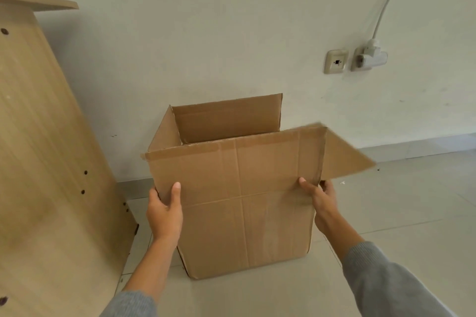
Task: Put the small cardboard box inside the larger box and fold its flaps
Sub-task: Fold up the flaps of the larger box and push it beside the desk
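Note:
A large brown cardboard box stands on the tiled floor in front of me, its top open. The near, far and left flaps stand upright and the right flap sticks out sideways, blurred. My left hand grips the box's left front edge, thumb on the front face. On the right front edge, my right hand holds the box with its thumb on the front and fingers around the corner. No small cardboard box is in view; the inside of the large box is mostly hidden.
A light wooden cabinet stands close on the left, nearly touching the box. A white wall is right behind, with a wall socket and a plugged-in adapter with cable at upper right. Tiled floor extends to the right.

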